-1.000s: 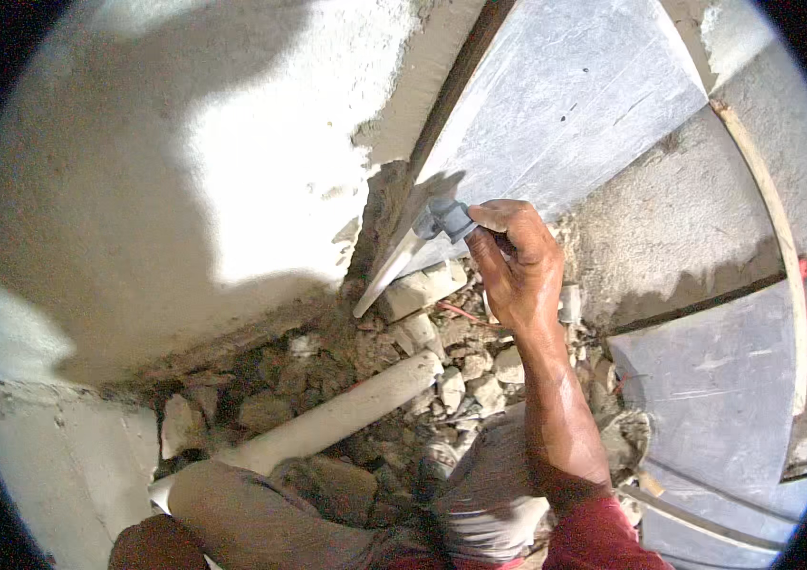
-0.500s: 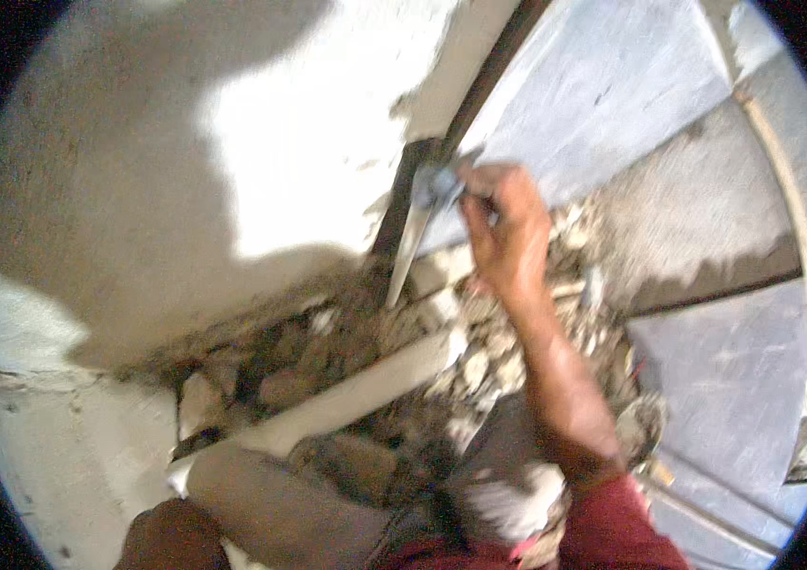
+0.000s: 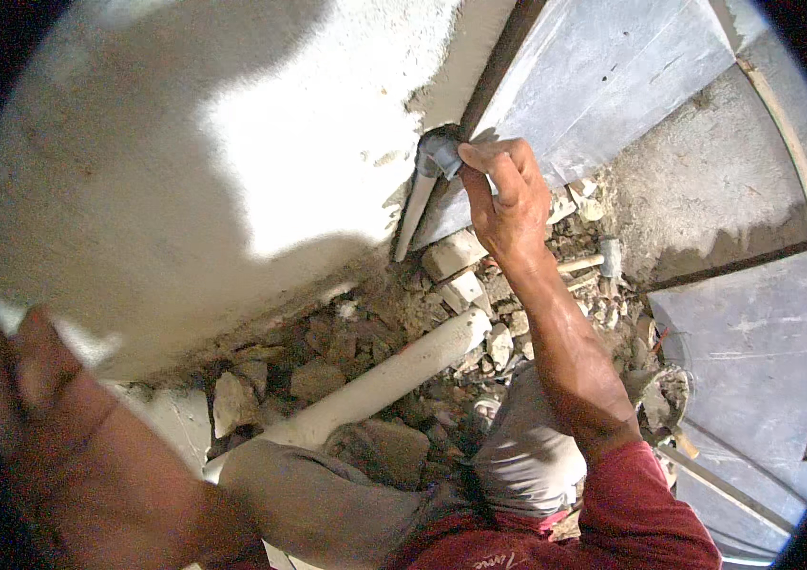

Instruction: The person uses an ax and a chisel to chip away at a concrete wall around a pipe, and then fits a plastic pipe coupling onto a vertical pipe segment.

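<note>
My right hand (image 3: 510, 195) reaches to the wall corner, thumb and bent fingers closed on the rim of a grey pipe elbow (image 3: 439, 152). The elbow sits at the top of a narrow, light grey pipe (image 3: 412, 217) that slants down beside the wall. My left hand (image 3: 90, 446) is raised close to the camera at the lower left. It looks open, with nothing visible in it, though its fingers are dim and partly cut off by the picture's rim.
A thick white pipe (image 3: 389, 385) lies across rubble (image 3: 318, 380) before my knees. On the stones to the right rests a hammer (image 3: 610, 256), with a round, dirt-smeared container (image 3: 665, 397) nearer me. The plastered wall (image 3: 118, 190) and grey panels (image 3: 603, 85) border the work spot.
My left hand has risen from the bottom edge into the lower left. My right hand stays at the elbow, which has shifted slightly upward in the picture and appears sharper.
</note>
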`<state>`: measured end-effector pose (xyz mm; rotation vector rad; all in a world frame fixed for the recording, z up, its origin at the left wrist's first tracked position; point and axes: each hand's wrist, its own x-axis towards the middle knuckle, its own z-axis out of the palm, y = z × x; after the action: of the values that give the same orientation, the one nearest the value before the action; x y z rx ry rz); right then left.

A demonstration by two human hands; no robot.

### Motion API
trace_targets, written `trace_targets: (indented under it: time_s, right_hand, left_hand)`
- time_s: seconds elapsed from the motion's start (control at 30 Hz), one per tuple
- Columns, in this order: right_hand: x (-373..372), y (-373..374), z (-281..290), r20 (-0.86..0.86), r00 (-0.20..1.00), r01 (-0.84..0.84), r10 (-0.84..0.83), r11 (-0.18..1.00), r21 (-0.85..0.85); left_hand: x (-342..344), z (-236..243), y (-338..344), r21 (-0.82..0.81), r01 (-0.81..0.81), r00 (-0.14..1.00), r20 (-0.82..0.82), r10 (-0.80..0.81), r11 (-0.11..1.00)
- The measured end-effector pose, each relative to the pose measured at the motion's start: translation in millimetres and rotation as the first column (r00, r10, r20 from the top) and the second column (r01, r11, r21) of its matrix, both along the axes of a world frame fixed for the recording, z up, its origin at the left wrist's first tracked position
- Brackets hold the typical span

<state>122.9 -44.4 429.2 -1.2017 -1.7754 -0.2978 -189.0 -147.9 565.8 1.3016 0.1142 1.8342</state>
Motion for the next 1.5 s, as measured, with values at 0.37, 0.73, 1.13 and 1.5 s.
trace_targets:
  time_s: [0.37,0.73,1.13,1.5]
  right_hand:
    - [6,3,-19,-0.068,0.997,-0.025,0.019,0.997,-0.074]
    - [0,5,-14,-0.098,0.991,-0.101,0.096,0.994,-0.048]
    - [-1,1,-1,-0.287,0.956,-0.108,0.067,0.986,-0.130]
    - [-2,12,-5,-0.140,0.981,-0.142,0.138,0.990,-0.022]
  left_hand:
    - [95,-67,57,-0.170,-0.324,0.758,-0.636,0.147,0.931]
    - [114,-138,83,-0.330,-0.146,0.441,-0.865,-0.238,0.933]
    - [130,-156,94,-0.327,-0.084,0.235,-0.924,-0.300,0.941]
    - [154,-210,105,-0.592,-0.138,0.540,-0.717,-0.441,0.794]
